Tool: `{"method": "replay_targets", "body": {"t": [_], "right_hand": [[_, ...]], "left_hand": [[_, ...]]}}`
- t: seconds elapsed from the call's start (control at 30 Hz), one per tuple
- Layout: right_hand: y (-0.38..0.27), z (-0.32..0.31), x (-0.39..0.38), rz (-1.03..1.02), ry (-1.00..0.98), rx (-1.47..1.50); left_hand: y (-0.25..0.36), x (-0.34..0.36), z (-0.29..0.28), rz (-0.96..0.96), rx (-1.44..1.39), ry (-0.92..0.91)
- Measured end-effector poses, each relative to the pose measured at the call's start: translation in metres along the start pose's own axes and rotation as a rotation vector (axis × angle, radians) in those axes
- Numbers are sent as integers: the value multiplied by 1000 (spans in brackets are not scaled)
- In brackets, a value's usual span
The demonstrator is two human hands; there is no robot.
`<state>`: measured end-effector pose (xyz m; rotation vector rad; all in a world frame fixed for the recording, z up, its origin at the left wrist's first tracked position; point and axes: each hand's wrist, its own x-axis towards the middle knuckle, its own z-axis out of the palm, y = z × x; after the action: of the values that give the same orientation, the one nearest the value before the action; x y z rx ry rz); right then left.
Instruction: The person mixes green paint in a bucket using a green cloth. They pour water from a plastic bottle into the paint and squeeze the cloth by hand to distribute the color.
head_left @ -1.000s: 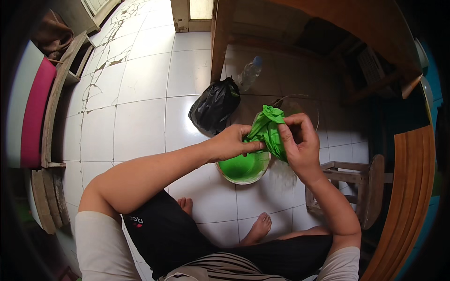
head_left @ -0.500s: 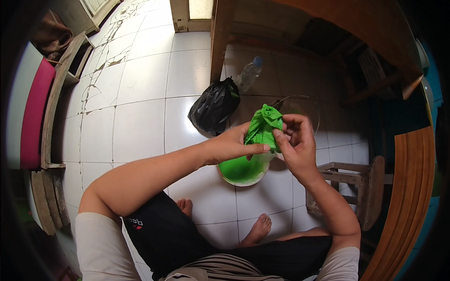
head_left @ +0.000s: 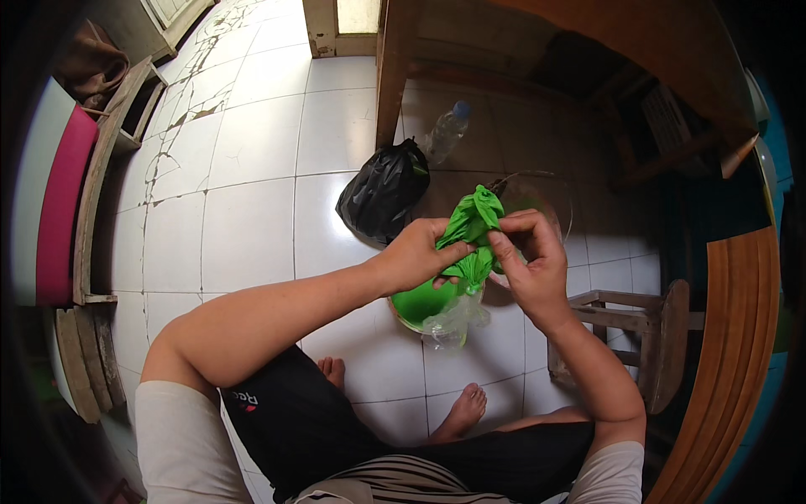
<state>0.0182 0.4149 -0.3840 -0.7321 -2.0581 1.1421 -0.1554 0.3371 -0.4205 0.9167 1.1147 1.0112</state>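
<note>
A crumpled, knotted green plastic bag is held up between both hands. My left hand grips its left side, with the thumb across the front. My right hand pinches the right side between thumb and fingers. A clear crumpled plastic piece hangs from the bottom of the green bag, over a round container that is green inside and stands on the floor. The back of that container is hidden by my hands and the bag.
A tied black bag and a clear plastic bottle with a blue cap are behind the container. A wooden table stands at the upper right, a low wooden stool at the right. A wooden bench is at the left. The tiled floor is cracked.
The green bag has tilted and been bunched tighter between my hands, and the clear plastic now dangles lower, in front of the container. My left hand has shifted slightly around the bag.
</note>
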Motion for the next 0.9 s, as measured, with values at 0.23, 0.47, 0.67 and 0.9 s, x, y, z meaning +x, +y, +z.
{"method": "replay_targets", "body": {"t": [0.23,0.47,0.67,0.9], "right_hand": [[-1,3,-2,31,-1,113],[14,0,-6,181,-118,-90],[12,-10,-2,202,-120,-174],[15,-18,4,137,-178,-216]], "left_hand": [[-10,2,-3,114,41,60],[-11,5,-5,158,49,43],[-4,3,-9,242,-30,29],[1,3,-12,177,21,25]]}}
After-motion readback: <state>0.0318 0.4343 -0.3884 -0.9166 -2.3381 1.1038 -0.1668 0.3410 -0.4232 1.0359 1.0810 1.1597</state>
